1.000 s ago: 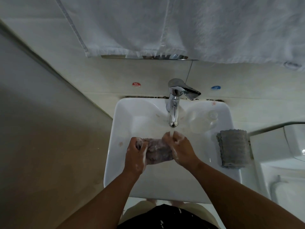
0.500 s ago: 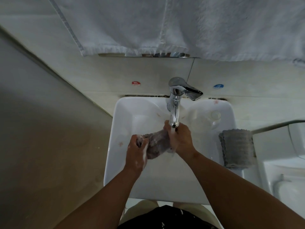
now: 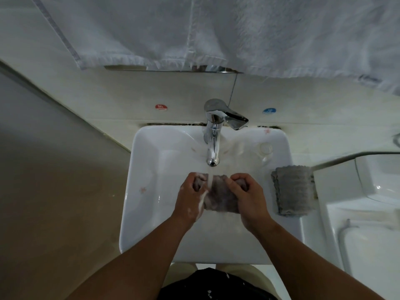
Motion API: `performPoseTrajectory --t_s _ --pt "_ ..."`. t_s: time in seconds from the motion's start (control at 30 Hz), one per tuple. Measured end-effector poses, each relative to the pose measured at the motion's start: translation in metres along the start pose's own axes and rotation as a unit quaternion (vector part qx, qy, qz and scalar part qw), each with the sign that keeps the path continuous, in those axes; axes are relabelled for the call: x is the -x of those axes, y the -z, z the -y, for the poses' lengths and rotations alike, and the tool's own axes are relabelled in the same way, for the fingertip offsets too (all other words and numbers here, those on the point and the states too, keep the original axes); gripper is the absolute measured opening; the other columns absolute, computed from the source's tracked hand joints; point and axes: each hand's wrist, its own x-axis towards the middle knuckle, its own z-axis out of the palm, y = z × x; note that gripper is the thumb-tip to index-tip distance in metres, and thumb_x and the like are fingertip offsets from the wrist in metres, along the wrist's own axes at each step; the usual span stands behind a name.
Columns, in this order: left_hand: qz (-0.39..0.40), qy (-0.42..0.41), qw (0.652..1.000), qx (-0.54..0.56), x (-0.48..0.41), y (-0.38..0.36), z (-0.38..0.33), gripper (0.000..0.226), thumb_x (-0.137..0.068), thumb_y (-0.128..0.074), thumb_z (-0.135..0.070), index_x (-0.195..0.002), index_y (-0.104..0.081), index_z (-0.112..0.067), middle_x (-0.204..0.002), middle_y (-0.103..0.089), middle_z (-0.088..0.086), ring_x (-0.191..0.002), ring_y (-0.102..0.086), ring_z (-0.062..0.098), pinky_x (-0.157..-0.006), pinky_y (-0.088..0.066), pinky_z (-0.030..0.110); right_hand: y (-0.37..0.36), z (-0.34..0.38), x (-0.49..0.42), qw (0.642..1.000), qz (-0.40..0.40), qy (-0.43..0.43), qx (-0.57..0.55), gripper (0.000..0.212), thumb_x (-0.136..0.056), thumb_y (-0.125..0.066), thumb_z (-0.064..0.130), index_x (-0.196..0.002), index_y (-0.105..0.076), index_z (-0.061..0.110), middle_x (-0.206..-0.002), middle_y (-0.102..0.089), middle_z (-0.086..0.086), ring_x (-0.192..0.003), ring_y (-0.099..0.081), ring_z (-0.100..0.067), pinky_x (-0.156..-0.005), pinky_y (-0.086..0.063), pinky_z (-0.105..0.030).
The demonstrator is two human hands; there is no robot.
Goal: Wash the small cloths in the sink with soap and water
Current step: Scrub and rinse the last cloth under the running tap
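Sink (image 3: 129, 213) at centre, faucet (image 3: 213, 135) at its 12 o'clock edge. Below the spout, a cloth (image 3: 218, 198) gripped by the left hand (image 3: 190, 198) at 9 o'clock and the right hand (image 3: 249, 198) at 3. A second cloth (image 3: 294, 191) lies on the sink's 3 o'clock rim. A towel (image 3: 216, 29) hangs beyond 12.

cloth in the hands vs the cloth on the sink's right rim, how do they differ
The held cloth is gripped by the left hand and right hand under the tap stream; the rim cloth lies folded, untouched. The held cloth looks wet and darker; the rim cloth paler. Both are small and grey.
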Motion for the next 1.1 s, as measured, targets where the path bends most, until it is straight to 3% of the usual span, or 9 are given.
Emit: performPoseTrajectory --t_s 0.1,0.23,0.4,0.5,0.6,0.7,0.9,1.0,1.1 --pt "0.03 -0.008 1.0 -0.003 0.001 -0.011 -0.003 0.022 -0.091 -0.068 -0.028 -0.079 -0.052 -0.019 -0.075 -0.059 0.006 -0.069 -0.056 0.022 -0.067 -0.052 0.042 0.005 -0.003 0.006 1.0 0.001 -0.014 -0.017 0.007 -0.089 -0.073 0.012 -0.091 -0.067 0.014 -0.088 -0.068 -0.007 -0.079 -0.066 -0.022 -0.056 -0.058 -0.034" --pt "0.051 -0.034 0.995 -0.076 -0.003 -0.02 -0.007 0.028 -0.096 -0.06 -0.045 -0.092 -0.059 -0.017 -0.085 -0.066 0.002 -0.083 -0.063 0.02 -0.074 -0.053 0.037 0.011 -0.008 0.006 0.999 -0.014 -0.029 -0.022 0.007 -0.089 -0.074 0.016 -0.088 -0.068 0.02 -0.095 -0.069 -0.012 -0.088 -0.068 -0.032 -0.063 -0.062 -0.05" --pt "0.06 -0.018 0.997 -0.039 -0.005 -0.024 -0.015 0.015 -0.1 -0.057 -0.034 -0.09 -0.064 -0.025 -0.087 -0.069 -0.003 -0.084 -0.064 0.015 -0.068 -0.048 0.013 0.015 -0.01 0.006 0.999 -0.026 -0.036 -0.025 0.008 -0.088 -0.075 0.019 -0.088 -0.068 0.014 -0.091 -0.069 -0.014 -0.084 -0.068 -0.033 -0.066 -0.061 -0.06" --pt "0.036 -0.065 0.992 -0.1 -0.013 -0.023 -0.022 0.031 -0.103 -0.047 -0.044 -0.095 -0.062 -0.018 -0.09 -0.067 0.0 -0.085 -0.062 0.019 -0.073 -0.043 0.024 0.013 -0.007 0.004 0.999 -0.026 -0.029 -0.023 0.008 -0.089 -0.074 0.018 -0.089 -0.068 0.013 -0.094 -0.068 -0.018 -0.083 -0.067 -0.033 -0.054 -0.059 -0.044" --pt "0.007 -0.026 0.991 -0.134 -0.019 -0.027 -0.029 0.034 -0.102 -0.041 -0.051 -0.097 -0.059 -0.022 -0.09 -0.061 -0.001 -0.088 -0.059 0.02 -0.077 -0.042 0.03 0.011 -0.005 0.002 0.999 -0.024 -0.028 -0.033 0.007 -0.089 -0.074 0.019 -0.089 -0.068 0.015 -0.094 -0.068 -0.018 -0.082 -0.067 -0.032 -0.051 -0.052 -0.031" --pt "0.008 -0.029 0.988 -0.151 -0.02 -0.027 -0.032 0.039 -0.1 -0.041 -0.051 -0.098 -0.062 -0.019 -0.087 -0.061 -0.002 -0.087 -0.06 0.021 -0.077 -0.046 0.032 0.008 -0.003 0.002 0.999 -0.019 -0.026 -0.036 0.009 -0.088 -0.075 0.02 -0.087 -0.067 0.019 -0.089 -0.066 -0.012 -0.077 -0.066 -0.028 -0.05 -0.051 -0.032" --pt "0.0 0.007 0.994 -0.113 -0.017 -0.007 -0.011 0.002 -0.095 -0.06 -0.029 -0.095 -0.062 -0.03 -0.089 -0.066 -0.011 -0.084 -0.063 0.016 -0.072 -0.054 0.033 0.0 -0.003 -0.002 0.997 -0.016 -0.047 -0.066 0.012 -0.088 -0.073 0.01 -0.092 -0.064 0.017 -0.09 -0.064 -0.009 -0.07 -0.063 -0.023 -0.045 -0.044 -0.028" --pt "0.009 0.0 0.996 -0.089 -0.009 0.005 0.002 0.011 -0.093 -0.063 -0.026 -0.1 -0.062 -0.033 -0.095 -0.067 -0.015 -0.088 -0.063 0.011 -0.073 -0.053 0.031 -0.006 -0.003 -0.008 0.988 -0.018 -0.08 -0.127 0.013 -0.091 -0.067 0.005 -0.101 -0.065 0.014 -0.096 -0.068 -0.013 -0.077 -0.067 -0.028 -0.051 -0.053 -0.034" --pt "0.008 -0.004 0.995 -0.102 -0.002 0.015 0.016 0.028 -0.096 -0.063 -0.025 -0.122 -0.061 -0.033 -0.113 -0.065 -0.013 -0.103 -0.061 0.013 -0.089 -0.053 0.033 -0.011 -0.005 -0.014 0.982 -0.014 -0.103 -0.157 0.014 -0.094 -0.065 0.005 -0.104 -0.067 0.014 -0.102 -0.071 -0.013 -0.087 -0.07 -0.028 -0.064 -0.06 -0.043"
